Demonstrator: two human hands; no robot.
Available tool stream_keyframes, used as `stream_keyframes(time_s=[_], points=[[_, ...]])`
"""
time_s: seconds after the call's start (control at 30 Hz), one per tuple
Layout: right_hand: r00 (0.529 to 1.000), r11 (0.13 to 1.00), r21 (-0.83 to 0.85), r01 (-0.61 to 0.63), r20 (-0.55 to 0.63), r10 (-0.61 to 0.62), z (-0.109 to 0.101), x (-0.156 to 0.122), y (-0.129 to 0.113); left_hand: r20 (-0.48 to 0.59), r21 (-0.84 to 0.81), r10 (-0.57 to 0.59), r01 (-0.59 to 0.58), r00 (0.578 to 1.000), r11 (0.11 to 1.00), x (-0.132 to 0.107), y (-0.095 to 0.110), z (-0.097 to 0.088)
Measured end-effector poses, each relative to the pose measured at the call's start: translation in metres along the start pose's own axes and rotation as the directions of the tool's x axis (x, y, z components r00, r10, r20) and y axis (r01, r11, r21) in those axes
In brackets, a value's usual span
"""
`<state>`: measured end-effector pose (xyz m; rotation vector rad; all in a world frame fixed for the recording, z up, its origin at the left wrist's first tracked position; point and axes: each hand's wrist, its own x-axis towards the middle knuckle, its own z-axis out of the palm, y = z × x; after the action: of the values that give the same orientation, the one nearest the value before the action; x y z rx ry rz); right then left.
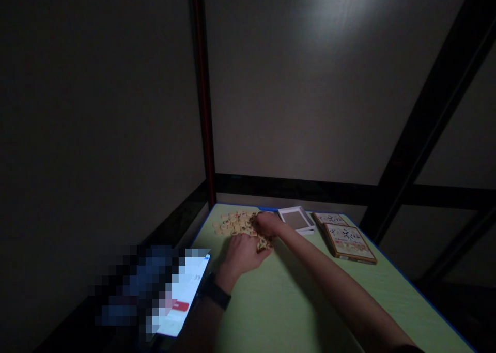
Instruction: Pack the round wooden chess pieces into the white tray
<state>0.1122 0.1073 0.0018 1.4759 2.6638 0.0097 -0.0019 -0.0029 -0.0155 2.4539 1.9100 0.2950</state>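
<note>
Many small round wooden pieces with markings, like Chinese chess discs, lie scattered at the far left part of the table. My left hand rests at their near edge, its fingers over the pieces and its thumb spread away to the right. My right hand reaches in from the right with its fingers curled down at the pile; its fingertips are hidden, and what they hold I cannot make out. Between the hands shows a denser heap of dark-marked pieces. A dark watch band is on my left wrist.
A pale shallow open box lies behind my right hand. Two flat printed boxes, the nearer one overlapping the farther, lie at the right of the green table. A lit screen, partly pixelated, is at the left edge. Walls enclose the table's far side.
</note>
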Motion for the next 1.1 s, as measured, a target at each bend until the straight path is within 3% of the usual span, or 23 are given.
stream_keyframes(time_s=[0.4,0.67,1.1], points=[[0.982,0.983,0.117,0.139,-0.147,-0.121,0.012,-0.007,0.01,0.071,-0.023,0.027,-0.025,0.997,0.999,-0.005,-0.004,-0.007],[0.965,0.951,0.182,0.249,-0.131,-0.228,0.01,-0.014,0.016,0.085,-0.046,0.032,-0.028,0.996,0.999,-0.003,-0.006,-0.006],[0.994,0.993,0.11,0.048,-0.105,-0.036,-0.003,-0.009,0.017,0.107,-0.048,0.0,0.005,0.994,0.999,-0.001,-0.007,-0.003]])
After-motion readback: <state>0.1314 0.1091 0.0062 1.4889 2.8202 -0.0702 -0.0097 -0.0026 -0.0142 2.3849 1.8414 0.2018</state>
